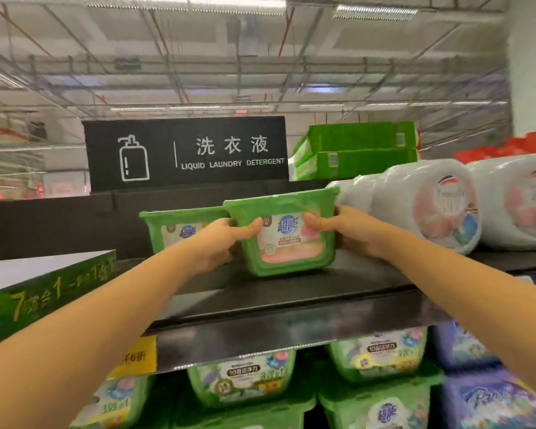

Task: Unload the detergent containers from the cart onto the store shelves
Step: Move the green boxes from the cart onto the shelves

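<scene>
Green detergent tub (287,239) tilting over the black shelf (291,295), your left hand (220,246) gripping its left side, your right hand (350,230) gripping its right side

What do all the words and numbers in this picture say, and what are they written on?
"洗衣液" and "LIQUID LAUNDRY DETERGENT": black sign.
"超能": front green tub; its small print is blurred.
"7": green box on the left; the rest is blurred.
"10": lower-shelf tub; the rest is unclear.
Yellow tag and white bottles: too blurred to read.
</scene>
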Demonstrator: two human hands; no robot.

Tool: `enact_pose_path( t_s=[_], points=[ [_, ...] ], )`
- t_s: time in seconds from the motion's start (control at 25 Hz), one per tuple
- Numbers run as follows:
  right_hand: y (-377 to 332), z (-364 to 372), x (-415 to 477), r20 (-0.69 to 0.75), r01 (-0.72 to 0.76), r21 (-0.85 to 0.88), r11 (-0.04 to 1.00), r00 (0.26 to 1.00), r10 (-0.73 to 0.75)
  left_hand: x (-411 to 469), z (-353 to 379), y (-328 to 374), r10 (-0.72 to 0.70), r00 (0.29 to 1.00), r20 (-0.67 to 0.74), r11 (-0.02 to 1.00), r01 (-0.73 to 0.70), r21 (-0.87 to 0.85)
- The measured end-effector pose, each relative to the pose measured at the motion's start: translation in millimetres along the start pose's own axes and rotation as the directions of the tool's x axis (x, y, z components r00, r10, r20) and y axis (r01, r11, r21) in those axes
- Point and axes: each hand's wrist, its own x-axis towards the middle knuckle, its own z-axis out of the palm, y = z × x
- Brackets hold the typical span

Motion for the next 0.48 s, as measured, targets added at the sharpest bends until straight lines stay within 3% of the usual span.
enact_pose_path(
  t_s=[0.24, 0.36, 0.48],
  points=[
    [22.9, -24.2, 56.5, -0.024, -0.139, -0.154, 0.978, 0.99, 0.137, 68.3, -5.8, -19.4, -0.059, 0.998, 0.004, 0.995, 0.058, 0.085],
    [23.9, -26.3, 75.8, -0.058, -0.174, -0.243, 0.954, 0.985, 0.164, 88.6, -9.0, -27.3, -0.078, 0.991, -0.111, 0.979, 0.097, 0.178],
    [28.4, -19.7, 90.2, -0.141, -0.13, -0.299, 0.945, 0.986, 0.091, 102.3, -12.2, -37.2, -0.042, 0.973, -0.226, 0.975, 0.089, 0.203]
  ],
)
